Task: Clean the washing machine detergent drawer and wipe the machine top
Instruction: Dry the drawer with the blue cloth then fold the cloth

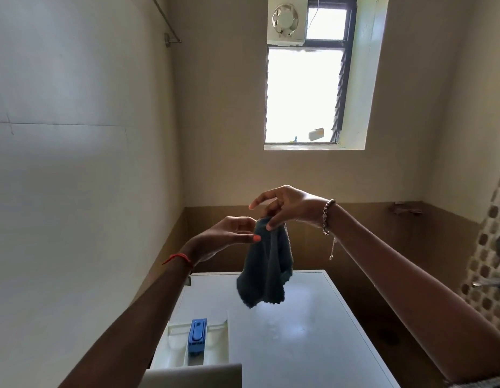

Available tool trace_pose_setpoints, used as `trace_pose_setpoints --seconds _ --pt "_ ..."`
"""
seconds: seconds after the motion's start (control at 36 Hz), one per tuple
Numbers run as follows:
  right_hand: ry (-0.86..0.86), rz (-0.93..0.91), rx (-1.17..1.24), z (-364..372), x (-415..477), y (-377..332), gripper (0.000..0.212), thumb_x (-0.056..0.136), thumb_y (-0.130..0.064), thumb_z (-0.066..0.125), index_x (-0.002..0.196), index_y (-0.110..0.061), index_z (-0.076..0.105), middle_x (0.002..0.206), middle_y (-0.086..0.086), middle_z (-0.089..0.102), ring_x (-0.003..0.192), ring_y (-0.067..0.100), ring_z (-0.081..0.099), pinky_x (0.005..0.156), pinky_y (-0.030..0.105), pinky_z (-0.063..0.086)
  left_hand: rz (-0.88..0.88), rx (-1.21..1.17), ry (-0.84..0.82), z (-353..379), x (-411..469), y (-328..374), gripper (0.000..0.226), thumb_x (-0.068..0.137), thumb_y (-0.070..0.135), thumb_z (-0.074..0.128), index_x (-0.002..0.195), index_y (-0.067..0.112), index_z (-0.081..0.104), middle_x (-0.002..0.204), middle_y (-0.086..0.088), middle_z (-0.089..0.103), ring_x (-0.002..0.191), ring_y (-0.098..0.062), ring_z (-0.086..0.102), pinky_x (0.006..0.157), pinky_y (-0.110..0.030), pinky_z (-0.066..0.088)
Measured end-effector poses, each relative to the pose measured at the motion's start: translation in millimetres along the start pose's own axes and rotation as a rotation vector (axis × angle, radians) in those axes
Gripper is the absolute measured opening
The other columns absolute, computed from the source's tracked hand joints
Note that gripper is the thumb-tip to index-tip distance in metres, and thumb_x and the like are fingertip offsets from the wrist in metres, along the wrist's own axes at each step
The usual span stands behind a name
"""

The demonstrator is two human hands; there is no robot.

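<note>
A dark blue-grey cloth [267, 270] hangs in the air above the white washing machine top [299, 331]. My right hand [285, 205] pinches the cloth's upper edge between thumb and fingers. My left hand [232, 233] is beside it, its fingers stretched out and touching the cloth's top left corner. The detergent drawer [195, 345] stands pulled out at the machine's front left, white with a blue insert [197, 337] in its middle compartment.
A plain wall runs close on the left. Behind the machine is a tiled wall with a bright window [302, 93] and an exhaust fan [285, 19]. Taps [492, 281] stick out of the mosaic wall at the right.
</note>
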State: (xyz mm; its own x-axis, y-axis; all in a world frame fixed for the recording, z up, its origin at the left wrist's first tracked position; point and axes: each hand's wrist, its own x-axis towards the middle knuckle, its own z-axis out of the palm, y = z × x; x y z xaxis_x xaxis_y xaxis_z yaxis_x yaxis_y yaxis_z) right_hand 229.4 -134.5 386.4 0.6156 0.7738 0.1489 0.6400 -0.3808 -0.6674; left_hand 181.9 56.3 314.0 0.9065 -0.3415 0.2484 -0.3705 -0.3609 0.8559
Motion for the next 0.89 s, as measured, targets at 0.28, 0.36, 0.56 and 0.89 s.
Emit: trace_pose_setpoints --seconds 0.28,0.36,0.56,0.89 --pt "0.019 -0.046 -0.028 -2 1 1 0.040 0.071 0.008 0.072 0.107 -0.009 0.064 0.098 0.030 0.066 0.081 0.021 0.061 0.080 0.033 0.055 -0.179 -0.013 -0.113 -11 -4 -14 0.043 0.066 0.045 0.078 0.102 0.023 0.070 0.104 -0.001 0.070 0.101 -0.020 0.065 0.087 -0.034 0.055" --pt "0.016 -0.027 -0.099 -5 1 2 0.038 0.071 0.005 0.074 0.106 -0.005 0.066 0.089 0.023 0.069 0.073 0.014 0.061 0.072 0.026 0.053 -0.183 -0.007 -0.093 -13 -9 -21 0.038 0.065 0.044 0.078 0.097 0.025 0.071 0.099 -0.001 0.072 0.096 -0.019 0.067 0.078 -0.029 0.056" --pt "0.015 0.085 -0.449 -10 0 26 0.032 0.062 -0.013 0.083 0.092 -0.008 0.072 0.074 -0.002 0.065 0.066 0.008 0.056 0.064 0.024 0.047 -0.105 0.048 0.060 -40 -19 -19 0.015 0.075 0.013 0.076 0.079 0.010 0.062 0.077 -0.008 0.063 0.070 -0.010 0.059 0.059 -0.019 0.046" --pt "0.030 0.197 -0.215 -8 -11 89 0.021 0.087 -0.017 0.059 0.066 -0.018 0.057 0.065 -0.004 0.049 0.067 0.011 0.043 0.066 0.026 0.034 -0.087 0.104 0.085 -68 -26 13 0.040 0.075 0.042 0.067 0.096 0.009 0.073 0.088 -0.011 0.071 0.079 -0.018 0.067 0.059 -0.024 0.053"
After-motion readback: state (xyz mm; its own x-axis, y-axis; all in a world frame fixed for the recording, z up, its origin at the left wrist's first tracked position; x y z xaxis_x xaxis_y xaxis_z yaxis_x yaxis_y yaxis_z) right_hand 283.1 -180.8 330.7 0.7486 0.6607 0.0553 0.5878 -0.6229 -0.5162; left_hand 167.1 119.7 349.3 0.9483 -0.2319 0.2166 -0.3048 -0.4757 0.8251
